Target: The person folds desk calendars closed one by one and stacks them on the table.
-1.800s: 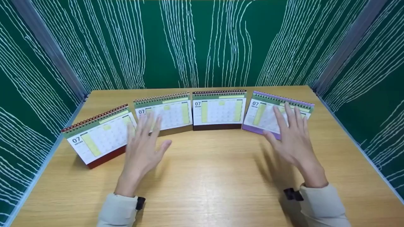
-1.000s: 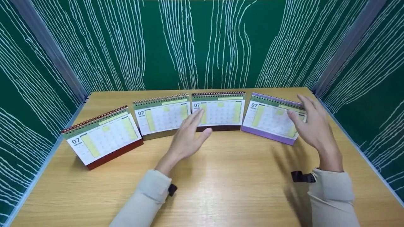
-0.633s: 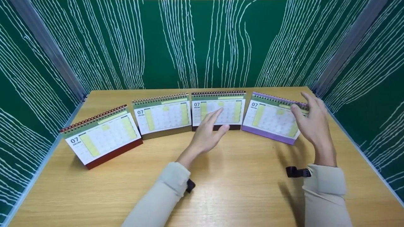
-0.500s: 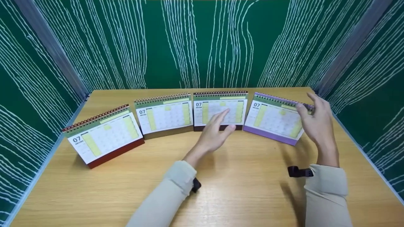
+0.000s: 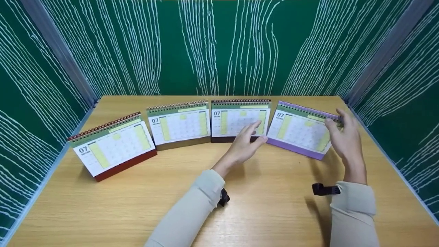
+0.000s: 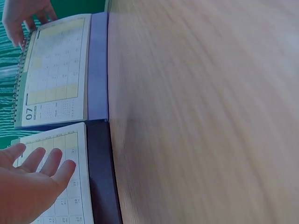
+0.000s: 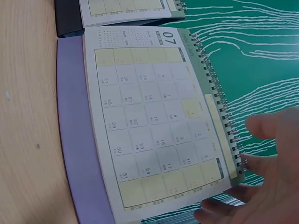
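A purple-based desk calendar [image 5: 298, 130] stands at the right end of a curved row. My right hand [image 5: 348, 140] is at its upper right corner, fingers relaxed and spread. In the right wrist view the fingers [image 7: 261, 165] lie around the corner beside the spiral binding, the thumb apart from the page. A dark brown-based desk calendar [image 5: 233, 121] stands just left of the purple one. My left hand [image 5: 245, 144] is in front of it, covering part of its lower page. Its fingers [image 6: 51, 161] are loosely spread with nothing between them.
Left of these stand a gold-brown-based calendar [image 5: 183, 127] and a red-based calendar [image 5: 118, 147] angled inward. All show page 07. The wooden table [image 5: 137, 212] is bounded by green walls [image 5: 185, 44] with white wavy lines.
My left hand has swept right, from before the two left calendars to the dark brown one. My right hand has moved from before the purple calendar's page to its upper right corner.
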{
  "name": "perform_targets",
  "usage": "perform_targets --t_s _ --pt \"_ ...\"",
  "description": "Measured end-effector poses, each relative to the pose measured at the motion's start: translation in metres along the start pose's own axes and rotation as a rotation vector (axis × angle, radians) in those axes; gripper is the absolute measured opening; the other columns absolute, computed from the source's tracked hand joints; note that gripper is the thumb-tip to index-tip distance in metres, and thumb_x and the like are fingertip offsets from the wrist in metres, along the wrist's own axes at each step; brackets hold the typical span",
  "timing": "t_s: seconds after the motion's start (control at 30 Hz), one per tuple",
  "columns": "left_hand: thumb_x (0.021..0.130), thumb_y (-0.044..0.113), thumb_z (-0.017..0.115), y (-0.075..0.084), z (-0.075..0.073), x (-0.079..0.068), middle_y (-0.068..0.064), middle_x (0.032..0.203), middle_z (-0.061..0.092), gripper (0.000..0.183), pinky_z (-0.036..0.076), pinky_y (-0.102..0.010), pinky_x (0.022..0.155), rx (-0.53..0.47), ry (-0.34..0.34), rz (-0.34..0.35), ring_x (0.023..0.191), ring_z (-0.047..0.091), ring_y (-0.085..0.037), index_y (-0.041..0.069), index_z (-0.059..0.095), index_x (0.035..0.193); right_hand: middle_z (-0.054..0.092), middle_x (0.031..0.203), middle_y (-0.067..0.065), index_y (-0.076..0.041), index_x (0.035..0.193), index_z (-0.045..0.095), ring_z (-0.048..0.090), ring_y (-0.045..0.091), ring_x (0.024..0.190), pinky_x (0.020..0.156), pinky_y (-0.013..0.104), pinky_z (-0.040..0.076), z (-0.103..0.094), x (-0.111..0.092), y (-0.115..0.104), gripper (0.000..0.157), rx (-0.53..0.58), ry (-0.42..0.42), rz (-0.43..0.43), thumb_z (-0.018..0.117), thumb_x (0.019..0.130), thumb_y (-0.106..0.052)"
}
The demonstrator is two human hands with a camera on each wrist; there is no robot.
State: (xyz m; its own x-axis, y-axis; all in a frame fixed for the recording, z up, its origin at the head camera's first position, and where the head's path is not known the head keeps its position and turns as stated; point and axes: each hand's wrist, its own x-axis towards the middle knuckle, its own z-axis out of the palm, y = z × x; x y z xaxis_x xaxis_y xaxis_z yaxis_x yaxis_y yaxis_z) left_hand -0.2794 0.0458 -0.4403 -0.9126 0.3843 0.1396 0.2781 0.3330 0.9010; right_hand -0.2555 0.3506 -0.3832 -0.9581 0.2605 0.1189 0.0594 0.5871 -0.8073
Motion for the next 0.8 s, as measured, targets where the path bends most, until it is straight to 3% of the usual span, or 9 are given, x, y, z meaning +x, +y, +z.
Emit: perform_targets --t_s 0.27,0.4,0.5,0.67,0.8 --pt "0.106 0.052 0.055 0.001 0.011 0.009 0.003 0.173 0.031 0.072 0.037 -0.051 0.123 -0.056 -0.036 0.008 0.150 0.043 -0.023 0.025 0.032 0.168 -0.004 0.178 0.017 -0.019 0.172 -0.002 0.002 0.044 0.162 0.127 0.069 0.011 -0.006 0.001 0.007 0.080 0.074 -0.054 0.088 0.038 0.111 -0.052" --pt "0.106 0.049 0.057 0.001 0.018 0.013 -0.001 0.172 0.031 0.071 0.037 -0.050 0.122 -0.087 -0.041 0.001 0.150 0.043 -0.025 0.026 0.032 0.169 -0.001 0.177 0.021 -0.017 0.172 -0.003 0.006 0.047 0.161 0.127 0.070 0.012 -0.007 0.000 0.010 0.081 0.072 -0.076 0.105 0.036 0.111 -0.053" --pt "0.107 0.049 0.056 0.000 0.023 0.015 -0.002 0.174 0.028 0.071 0.031 -0.051 0.126 -0.106 -0.049 -0.009 0.154 0.037 -0.025 0.026 0.031 0.169 0.002 0.176 0.024 -0.013 0.171 -0.004 0.006 0.049 0.160 0.127 0.069 0.011 -0.007 0.000 0.011 0.082 0.062 -0.095 0.117 0.033 0.111 -0.054" --pt "0.107 0.047 0.056 0.001 0.027 0.017 -0.002 0.176 0.022 0.072 0.018 -0.055 0.130 -0.129 -0.066 -0.022 0.161 0.023 -0.026 0.025 0.029 0.170 -0.007 0.176 0.020 -0.012 0.170 -0.012 -0.006 0.046 0.161 0.127 0.069 0.003 -0.008 -0.001 0.010 0.085 0.082 -0.158 0.181 0.027 0.111 -0.059" --pt "0.107 0.044 0.057 0.004 0.026 0.019 -0.002 0.175 0.025 0.071 0.026 -0.053 0.128 -0.171 -0.073 -0.035 0.157 0.032 -0.027 0.024 0.029 0.170 -0.016 0.176 0.015 -0.017 0.168 -0.018 -0.014 0.044 0.161 0.126 0.071 -0.001 -0.007 -0.001 0.008 0.085 0.108 -0.192 0.233 0.025 0.110 -0.063"
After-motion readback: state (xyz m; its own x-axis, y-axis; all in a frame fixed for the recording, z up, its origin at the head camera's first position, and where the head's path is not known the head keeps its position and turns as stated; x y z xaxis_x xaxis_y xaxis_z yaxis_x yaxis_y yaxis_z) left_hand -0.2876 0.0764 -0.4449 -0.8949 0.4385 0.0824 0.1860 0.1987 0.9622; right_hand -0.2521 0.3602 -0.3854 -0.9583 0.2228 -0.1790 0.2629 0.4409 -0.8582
